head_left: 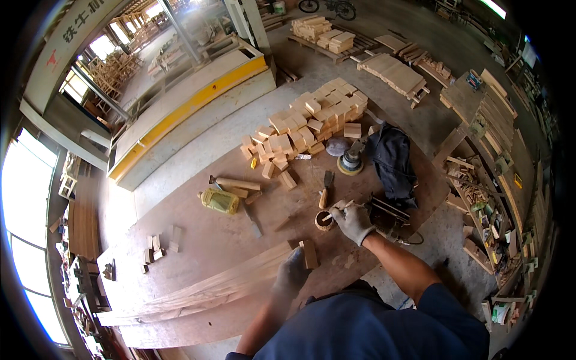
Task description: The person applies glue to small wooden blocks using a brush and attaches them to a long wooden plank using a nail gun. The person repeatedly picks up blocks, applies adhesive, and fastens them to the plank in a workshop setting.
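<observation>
- Right hand (353,223), gloved: fingers pinching a thin pale stick (327,217); stick slants into the cup, presumably gripped high to keep the glove clear of the contents.
- Small cup (323,227), round, brown-sided: upright on the table (180,210), in from the near edge toward the right end; apparently set there for short reach. Contents too small to tell.
- Left hand (292,271), gloved, slightly blurred: fingers closed on a wooden block (309,254) from its left side, over the near edge; the grip seems to leave its upper face and far end free. Exact fingertip placement cannot be told.
- Long board (198,288): lies along the near edge, left of the wooden block.
- Block pile (324,114), pale, many pieces: heaped along the far edge, probably to leave the middle for work.
- Scraper-like tool (326,191), wooden handle: just beyond the cup, handle toward the person, likely for easy pickup.
- Power sander (350,163): near the right end, between block pile and dark cloth (391,159), seemingly parked aside.
- Yellowish bottle (219,201): on its side, mid-table, left of the scraper-like tool.
- Small offcuts (153,248): loose cluster toward the left end.
</observation>
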`<control>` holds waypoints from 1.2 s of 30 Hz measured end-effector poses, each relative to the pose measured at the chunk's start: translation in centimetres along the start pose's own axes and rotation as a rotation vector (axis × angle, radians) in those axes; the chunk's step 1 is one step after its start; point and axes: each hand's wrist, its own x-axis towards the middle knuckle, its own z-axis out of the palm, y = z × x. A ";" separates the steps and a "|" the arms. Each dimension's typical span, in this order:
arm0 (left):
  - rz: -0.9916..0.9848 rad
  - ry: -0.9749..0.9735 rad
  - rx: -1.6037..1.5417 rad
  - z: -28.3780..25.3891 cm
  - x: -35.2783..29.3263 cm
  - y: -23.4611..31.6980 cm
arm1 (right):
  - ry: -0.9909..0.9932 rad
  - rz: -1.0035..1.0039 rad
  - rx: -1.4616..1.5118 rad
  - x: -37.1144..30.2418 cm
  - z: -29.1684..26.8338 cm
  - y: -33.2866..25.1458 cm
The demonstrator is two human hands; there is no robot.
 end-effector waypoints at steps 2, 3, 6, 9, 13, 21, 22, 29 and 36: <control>-0.033 -0.020 -0.021 0.9 0.1 1.2 | 0.019 -0.013 -0.014 -0.1 -0.7 -0.1; -0.075 -0.033 -0.072 1.7 -0.1 2.3 | 0.014 -0.018 -0.041 -0.1 -0.8 0.2; -0.046 -0.048 0.002 1.3 0.1 1.9 | -0.024 -0.059 -0.141 0.0 -0.2 1.3; -0.045 -0.012 0.005 0.9 0.0 1.4 | -0.057 0.007 -0.130 0.3 -0.5 0.2; -0.043 -0.019 0.002 0.8 -0.2 1.6 | 0.000 0.002 -0.119 0.5 -0.7 -0.4; -0.083 -0.005 -0.170 1.0 -0.5 1.9 | 0.005 0.060 -0.036 0.6 -0.9 -1.0; -0.088 0.008 -0.160 1.2 -0.4 1.9 | 0.020 0.082 -0.015 0.7 -1.2 -1.0; -0.078 -0.010 -0.138 1.6 -0.1 2.0 | -0.064 0.125 -0.070 0.1 -0.2 1.5; -0.091 0.047 -0.238 0.4 0.7 -1.4 | 0.018 0.231 0.123 0.2 -0.1 2.6</control>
